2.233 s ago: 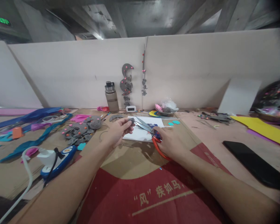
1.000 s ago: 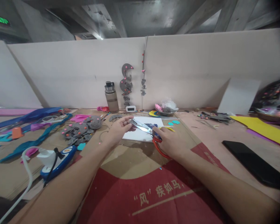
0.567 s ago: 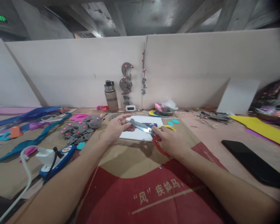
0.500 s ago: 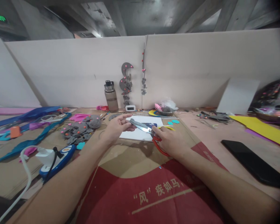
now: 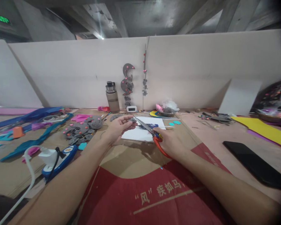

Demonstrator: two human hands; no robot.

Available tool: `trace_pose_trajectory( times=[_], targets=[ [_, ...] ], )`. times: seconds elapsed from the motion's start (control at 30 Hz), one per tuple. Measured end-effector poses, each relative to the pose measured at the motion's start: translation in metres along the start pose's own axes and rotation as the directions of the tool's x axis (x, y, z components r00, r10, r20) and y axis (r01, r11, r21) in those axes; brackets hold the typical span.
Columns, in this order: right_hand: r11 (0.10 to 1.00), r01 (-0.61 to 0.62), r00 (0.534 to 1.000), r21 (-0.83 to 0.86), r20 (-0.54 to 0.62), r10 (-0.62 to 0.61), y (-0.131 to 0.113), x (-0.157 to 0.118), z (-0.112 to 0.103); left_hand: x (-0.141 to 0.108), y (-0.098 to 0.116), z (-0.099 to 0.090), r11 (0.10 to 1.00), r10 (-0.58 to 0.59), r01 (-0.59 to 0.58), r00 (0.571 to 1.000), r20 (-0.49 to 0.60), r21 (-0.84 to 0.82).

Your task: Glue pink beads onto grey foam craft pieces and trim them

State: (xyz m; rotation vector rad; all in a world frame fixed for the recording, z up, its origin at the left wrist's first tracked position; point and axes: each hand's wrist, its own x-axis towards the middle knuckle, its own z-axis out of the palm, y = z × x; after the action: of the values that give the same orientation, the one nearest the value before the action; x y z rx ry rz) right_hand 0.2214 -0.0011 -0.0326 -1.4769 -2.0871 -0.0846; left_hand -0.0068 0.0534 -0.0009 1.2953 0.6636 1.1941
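Observation:
My left hand (image 5: 119, 128) pinches a small piece of grey felt (image 5: 133, 119) between thumb and fingertips; most of it is hidden by the fingers. My right hand (image 5: 173, 141) grips red-handled scissors (image 5: 159, 147), their blades pointing left with the tips at the felt. Both hands are raised over a white board (image 5: 137, 135) lying on cardboard (image 5: 121, 162). A dark blue tool (image 5: 151, 125) lies on the board, partly covered by the blades. Left of my left hand is a pile of grey felt shapes with pink dots (image 5: 78, 129).
A water bottle (image 5: 112, 98), a small white display (image 5: 131, 109) and a bowl (image 5: 170, 113) stand along the back wall. A power strip (image 5: 61, 162) with a white cable is at left, a black phone (image 5: 253, 164) at right. Grey felt hangings (image 5: 127, 84) are on the wall.
The scissor blades have come together, and the grey strip that lay along them no longer shows there. Only a small grey bit shows at my left fingertips. The hands have barely moved.

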Motion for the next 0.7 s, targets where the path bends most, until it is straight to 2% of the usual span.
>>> trace_pose_trajectory(
  times=[0.1, 0.3, 0.7],
  targets=[
    [0.999, 0.038, 0.998, -0.004, -0.049, -0.038, 0.0, 0.001, 0.0, 0.002, 0.0, -0.002, 0.999, 0.044, -0.044, 0.999, -0.021, 0.028],
    [0.995, -0.012, 0.998, -0.102, -0.065, 0.005, -0.002, 0.001, -0.003, 0.0, 0.003, 0.001, 0.992, 0.072, -0.063, 0.995, -0.075, 0.112],
    [0.971, -0.006, 1.0, -0.24, 0.021, 0.012, -0.007, 0.0, -0.009, 0.006, -0.008, -0.006, 0.991, 0.074, -0.074, 0.997, 0.002, 0.109]
  ],
)
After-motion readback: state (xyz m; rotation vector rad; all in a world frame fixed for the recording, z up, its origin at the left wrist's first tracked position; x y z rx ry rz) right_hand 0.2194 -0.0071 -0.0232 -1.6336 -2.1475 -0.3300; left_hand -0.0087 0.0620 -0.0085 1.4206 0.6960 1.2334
